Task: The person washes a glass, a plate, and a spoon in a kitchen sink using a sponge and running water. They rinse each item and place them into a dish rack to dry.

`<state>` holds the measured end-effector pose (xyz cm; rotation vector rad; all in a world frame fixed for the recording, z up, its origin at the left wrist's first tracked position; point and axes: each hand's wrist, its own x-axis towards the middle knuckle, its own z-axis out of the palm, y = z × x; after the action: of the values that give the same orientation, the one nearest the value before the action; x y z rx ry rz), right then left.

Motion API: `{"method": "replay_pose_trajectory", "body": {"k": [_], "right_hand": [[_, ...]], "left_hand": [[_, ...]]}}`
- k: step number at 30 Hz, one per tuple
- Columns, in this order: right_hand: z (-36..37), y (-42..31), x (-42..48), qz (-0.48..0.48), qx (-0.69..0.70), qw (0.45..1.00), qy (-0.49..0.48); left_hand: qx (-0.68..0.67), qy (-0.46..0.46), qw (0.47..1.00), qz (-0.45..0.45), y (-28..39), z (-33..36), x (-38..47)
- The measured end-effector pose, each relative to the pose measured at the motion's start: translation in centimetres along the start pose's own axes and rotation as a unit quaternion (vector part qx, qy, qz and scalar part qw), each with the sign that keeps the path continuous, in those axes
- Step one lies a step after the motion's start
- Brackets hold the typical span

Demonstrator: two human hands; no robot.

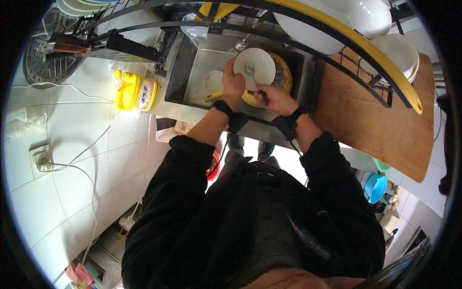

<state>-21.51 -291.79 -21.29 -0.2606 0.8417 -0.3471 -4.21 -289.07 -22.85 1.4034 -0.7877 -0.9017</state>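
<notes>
A white bowl is gripped at its left rim by my left hand, over a steel sink. My right hand holds a metal spoon, whose head rests inside the bowl; something dark, perhaps its handle, shows at the fingers. Beneath the bowl, partly covered by it and my right hand, lies a round yellow-rimmed vessel with a patterned inside. At the sink's left sits a small white bowl, beside a yellow handle. The faucet is just behind the held bowl.
A black metal rack with white bowls and a yellow curved strip arches over the sink. On the left ledge stands a yellow detergent jug. A wooden board lies right of the sink. Cables hang from a wall socket.
</notes>
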Motion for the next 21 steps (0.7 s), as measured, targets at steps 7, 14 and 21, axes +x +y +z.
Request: {"method": "replay_pose_trajectory", "body": {"k": [7,14,21], "right_hand": [[-1.1,-1.5,-1.1,0.016,-0.365,0.93,0.037],[-1.3,-3.2,7.3,-0.186,-0.678,0.692,-0.165],[0.8,-0.3,14.6,-0.141,-0.294,0.945,-0.039]], "left_hand": [[0.154,0.066,0.985,0.052,-2.5,-0.8,-0.5],[0.269,0.09,0.955,0.083,-1.4,-2.0,0.0],[0.249,0.051,0.967,0.026,-0.9,-4.4,-0.2]]}}
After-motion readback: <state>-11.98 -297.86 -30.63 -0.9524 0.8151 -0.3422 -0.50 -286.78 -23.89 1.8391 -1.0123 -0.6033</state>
